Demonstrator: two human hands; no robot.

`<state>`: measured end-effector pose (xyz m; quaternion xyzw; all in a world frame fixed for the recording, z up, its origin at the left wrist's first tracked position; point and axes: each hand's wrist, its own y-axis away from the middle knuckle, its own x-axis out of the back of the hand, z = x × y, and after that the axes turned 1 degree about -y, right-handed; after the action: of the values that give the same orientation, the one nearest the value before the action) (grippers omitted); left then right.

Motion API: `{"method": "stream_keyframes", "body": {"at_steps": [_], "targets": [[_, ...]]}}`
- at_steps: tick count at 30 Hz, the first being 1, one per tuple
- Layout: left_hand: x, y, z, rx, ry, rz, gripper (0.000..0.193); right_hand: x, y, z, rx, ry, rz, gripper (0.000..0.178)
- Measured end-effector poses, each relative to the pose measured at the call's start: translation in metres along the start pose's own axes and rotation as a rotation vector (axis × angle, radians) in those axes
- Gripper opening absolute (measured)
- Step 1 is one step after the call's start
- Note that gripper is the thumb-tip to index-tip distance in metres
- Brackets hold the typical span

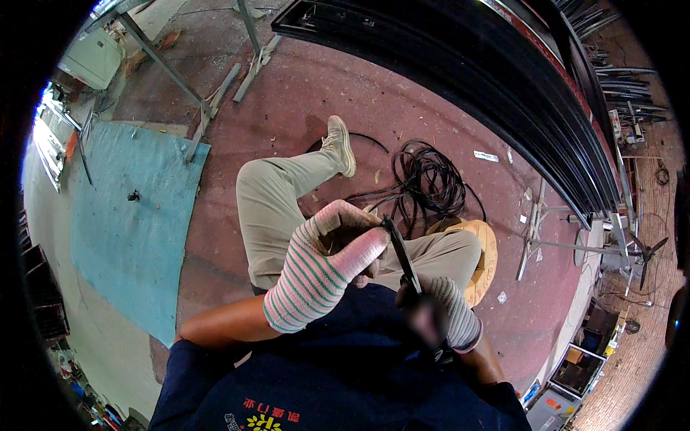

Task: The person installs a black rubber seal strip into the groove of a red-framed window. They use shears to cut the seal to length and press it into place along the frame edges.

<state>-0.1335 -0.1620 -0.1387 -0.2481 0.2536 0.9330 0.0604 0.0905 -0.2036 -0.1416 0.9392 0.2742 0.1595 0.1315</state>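
A short, narrow black strip [403, 253] slants in front of my chest, its upper end towards my left. My left hand [323, 262], in a white and pink work glove with green stripes, is closed with thumb and fingers pinching that upper end. Around the lower end my right hand [454, 309], in a similar striped glove, is closed. A dark blurred patch covers part of the right fingers. Beyond the hands, a loose tangle of black cord [429, 179] lies on the floor near my bent legs, with one strand trailing left.
A round wooden disc [485, 258] shows beside my right knee. Long black metal profiles [460, 54] are stacked at the upper right. Metal stand legs [162, 57] rise at the upper left. A turquoise mat [129, 237] covers the floor on the left, with a small dark object [134, 195] on it.
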Motion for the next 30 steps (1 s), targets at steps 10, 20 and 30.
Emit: {"method": "stream_keyframes", "body": {"at_steps": [10,20,30], "targets": [[0.002,-0.001,-0.001,-0.008,0.006,-0.014,0.01,0.0,0.012,0.016,-0.166,-0.075,-0.076,0.03],[0.007,-0.003,-0.002,0.022,0.01,-0.019,0.014,-0.011,0.006,0.018,-0.086,-0.144,0.044,0.01],[0.01,-0.004,-0.007,-0.034,-0.005,-0.04,0.016,-0.013,0.003,0.01,-0.205,-0.066,-0.019,0.034]]}}
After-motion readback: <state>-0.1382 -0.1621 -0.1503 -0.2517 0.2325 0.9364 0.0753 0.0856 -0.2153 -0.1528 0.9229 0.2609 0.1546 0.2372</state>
